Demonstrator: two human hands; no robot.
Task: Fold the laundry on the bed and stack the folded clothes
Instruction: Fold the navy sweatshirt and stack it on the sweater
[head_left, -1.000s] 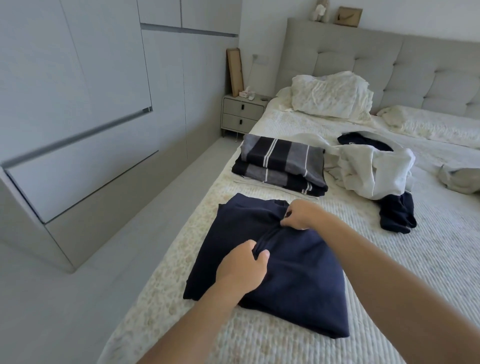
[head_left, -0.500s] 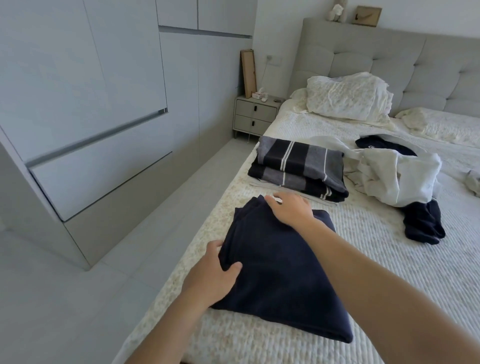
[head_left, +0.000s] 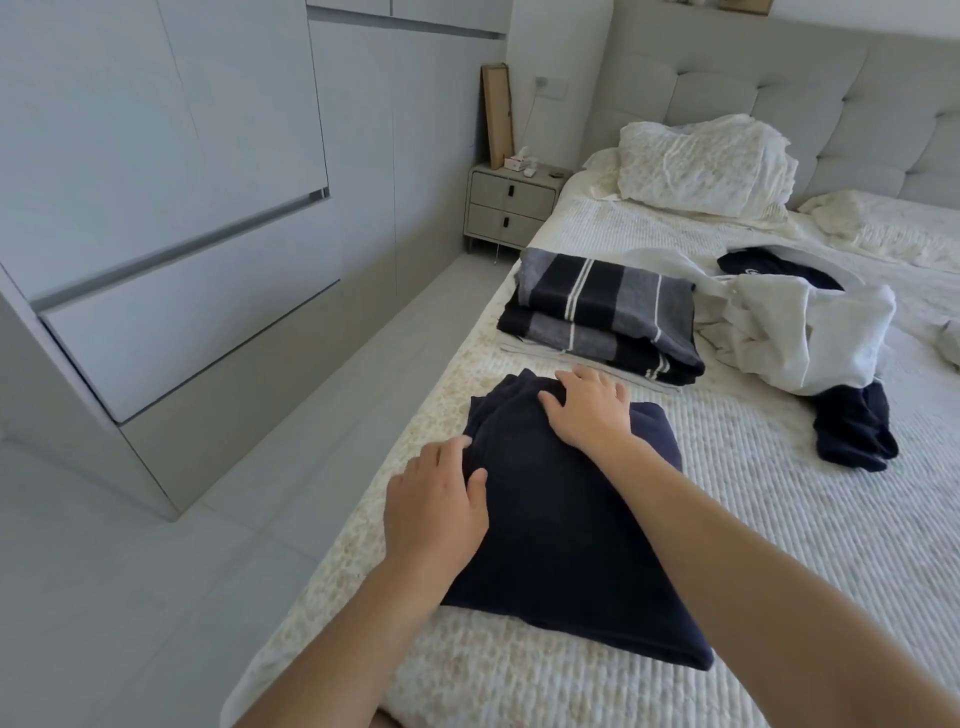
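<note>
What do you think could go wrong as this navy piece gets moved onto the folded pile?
The navy garment lies near the bed's edge, so a careless lift could drop it floorward. The hands only rest flat on it, so folds may open. The striped stack abuts the unfolded white hoodie, which could snag.

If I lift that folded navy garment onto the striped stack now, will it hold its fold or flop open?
The navy garment is soft cloth, so it will probably sag if lifted by one edge. Its layers look thick and loose near the left hand, so they may slide apart. With the right hand also supporting it, it should likely reach the striped stack intact.
</note>
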